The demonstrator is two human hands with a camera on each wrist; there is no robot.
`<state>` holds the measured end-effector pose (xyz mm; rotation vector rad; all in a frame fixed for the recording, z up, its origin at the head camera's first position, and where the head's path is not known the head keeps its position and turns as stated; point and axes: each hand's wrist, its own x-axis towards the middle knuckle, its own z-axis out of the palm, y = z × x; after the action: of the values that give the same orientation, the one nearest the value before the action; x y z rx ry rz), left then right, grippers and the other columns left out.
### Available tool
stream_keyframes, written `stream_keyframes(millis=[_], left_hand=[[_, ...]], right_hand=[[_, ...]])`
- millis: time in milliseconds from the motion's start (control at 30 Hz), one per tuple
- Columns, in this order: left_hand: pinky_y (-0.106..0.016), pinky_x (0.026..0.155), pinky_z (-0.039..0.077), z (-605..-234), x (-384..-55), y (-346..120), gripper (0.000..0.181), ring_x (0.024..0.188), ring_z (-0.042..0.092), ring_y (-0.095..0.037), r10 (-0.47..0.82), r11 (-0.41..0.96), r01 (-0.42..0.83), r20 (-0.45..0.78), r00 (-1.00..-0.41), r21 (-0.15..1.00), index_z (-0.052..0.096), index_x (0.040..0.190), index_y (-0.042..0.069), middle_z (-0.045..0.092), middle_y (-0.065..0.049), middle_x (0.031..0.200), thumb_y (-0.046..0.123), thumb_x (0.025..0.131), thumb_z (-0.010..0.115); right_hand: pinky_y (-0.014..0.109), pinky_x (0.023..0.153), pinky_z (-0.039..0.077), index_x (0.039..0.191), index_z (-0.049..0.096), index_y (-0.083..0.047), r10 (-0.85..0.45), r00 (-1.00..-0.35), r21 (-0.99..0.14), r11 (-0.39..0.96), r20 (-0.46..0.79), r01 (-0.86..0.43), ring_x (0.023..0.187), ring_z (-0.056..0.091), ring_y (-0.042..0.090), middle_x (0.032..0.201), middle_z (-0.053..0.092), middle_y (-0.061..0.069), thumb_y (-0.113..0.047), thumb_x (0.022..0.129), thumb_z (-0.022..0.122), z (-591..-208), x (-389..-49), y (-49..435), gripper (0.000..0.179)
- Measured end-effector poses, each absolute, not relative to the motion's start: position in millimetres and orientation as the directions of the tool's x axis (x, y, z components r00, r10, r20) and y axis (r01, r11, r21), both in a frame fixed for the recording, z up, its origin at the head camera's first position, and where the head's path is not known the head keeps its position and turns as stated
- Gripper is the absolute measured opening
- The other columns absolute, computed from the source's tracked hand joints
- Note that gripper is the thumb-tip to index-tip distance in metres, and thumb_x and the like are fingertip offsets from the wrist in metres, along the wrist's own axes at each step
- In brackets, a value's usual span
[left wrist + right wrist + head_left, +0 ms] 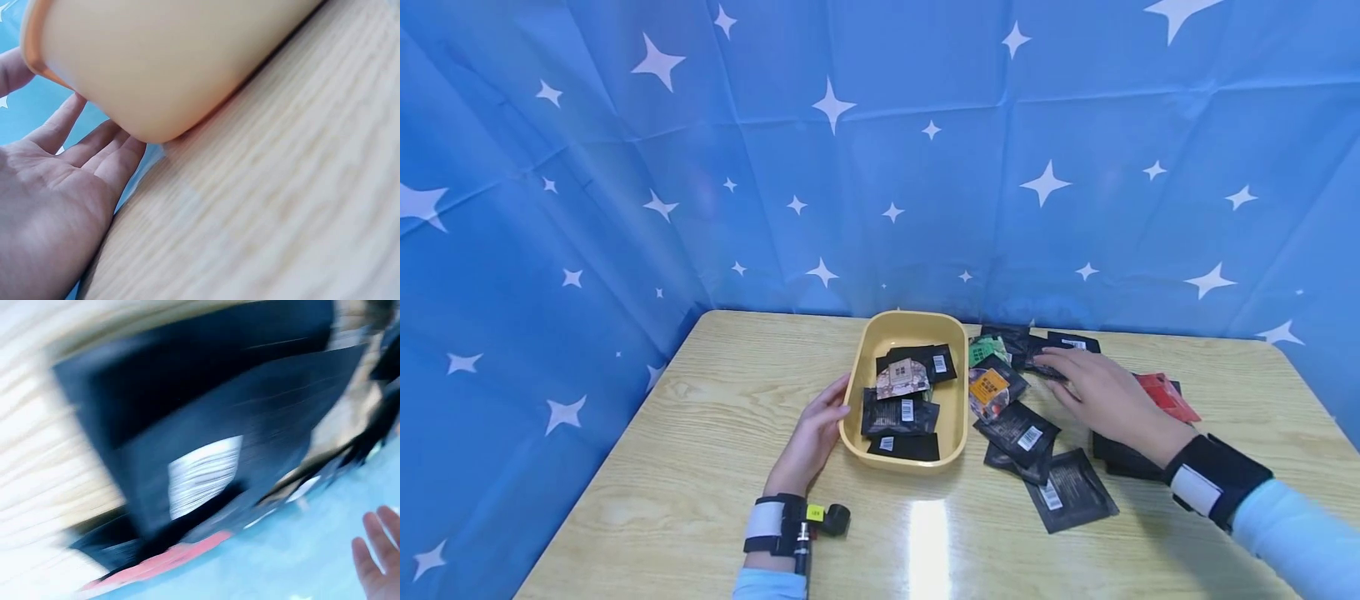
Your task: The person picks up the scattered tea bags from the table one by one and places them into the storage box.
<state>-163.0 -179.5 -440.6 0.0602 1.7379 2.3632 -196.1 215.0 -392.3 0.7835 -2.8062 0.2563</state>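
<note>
A yellow plastic bin [958, 400] stands on the table with several sachets [901, 412] inside, mostly black with white barcode labels. My left hand [815, 429] rests at its left side, fingers loosely extended against the outer wall. The left wrist view has this palm [50, 200] beside the bin's wall [156, 62]. To the right of the bin, my right hand [1108, 400] hovers over a loose spread of sachets [1018, 433], its fingers extended and nothing in its grasp. In the right wrist view its fingertips appear at the lower right corner, apart from a blurred black sachet [206, 437].
A red sachet [1168, 396] lies on black ones at the right. Near the bin's right wall are an orange-labelled sachet [992, 387] and a green one [987, 350]. A blue star-patterned curtain [880, 167] hangs behind the wooden table [700, 467].
</note>
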Motion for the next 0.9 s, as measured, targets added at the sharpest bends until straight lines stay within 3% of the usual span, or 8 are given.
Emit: stream_keyframes(millis=[300,467,567,767,900], left_hand=[[-0.010,0.096,0.043,-440,-163,-180,0.061,0.138,0.029,-0.029,0.180,-0.277,-0.151,-0.103,-0.978,0.949,0.025,0.147,-0.001,0.023,-0.023,0.155,0.002,0.088,0.041],[-0.031,0.115,0.030,-439,-163,-181,0.061,0.139,0.028,-0.026,0.179,-0.247,-0.152,-0.109,-0.978,0.957,0.026,0.147,0.000,0.023,-0.021,0.156,0.004,0.088,0.043],[-0.039,0.119,0.021,-439,-164,-180,0.061,0.139,0.028,-0.025,0.175,-0.251,-0.151,-0.109,-0.979,0.956,0.026,0.147,0.001,0.023,-0.020,0.156,0.004,0.088,0.043],[-0.024,0.112,0.031,-440,-163,-180,0.063,0.138,0.029,-0.026,0.176,-0.255,-0.142,-0.098,-0.979,0.956,0.024,0.147,0.000,0.023,-0.021,0.156,0.005,0.087,0.043],[-0.030,0.113,0.031,-443,-162,-181,0.064,0.137,0.030,-0.029,0.188,-0.244,-0.101,-0.055,-0.981,0.964,0.024,0.146,-0.004,0.022,-0.027,0.155,0.005,0.086,0.044]], right_hand=[[0.062,0.091,0.048,0.126,0.057,-0.003,-0.423,-0.881,-0.061,0.894,0.214,-0.444,0.111,0.055,0.042,0.124,0.062,0.026,-0.022,0.086,0.061,-393,-186,258,0.044],[0.065,0.088,0.047,0.122,0.058,0.001,-0.413,-0.878,-0.050,0.899,0.241,-0.436,0.108,0.055,0.046,0.122,0.061,0.030,-0.021,0.083,0.064,-394,-180,280,0.045],[0.066,0.086,0.047,0.122,0.058,0.001,-0.393,-0.886,-0.055,0.907,0.246,-0.418,0.106,0.055,0.047,0.122,0.060,0.031,-0.020,0.081,0.065,-396,-177,292,0.047],[0.066,0.082,0.048,0.122,0.057,0.004,-0.368,-0.909,-0.060,0.921,0.194,-0.385,0.102,0.056,0.049,0.118,0.061,0.034,-0.021,0.081,0.066,-403,-173,308,0.049],[0.066,0.082,0.048,0.125,0.056,0.002,-0.334,-0.931,-0.075,0.935,0.146,-0.347,0.102,0.055,0.049,0.118,0.061,0.035,-0.031,0.086,0.062,-408,-169,315,0.052]])
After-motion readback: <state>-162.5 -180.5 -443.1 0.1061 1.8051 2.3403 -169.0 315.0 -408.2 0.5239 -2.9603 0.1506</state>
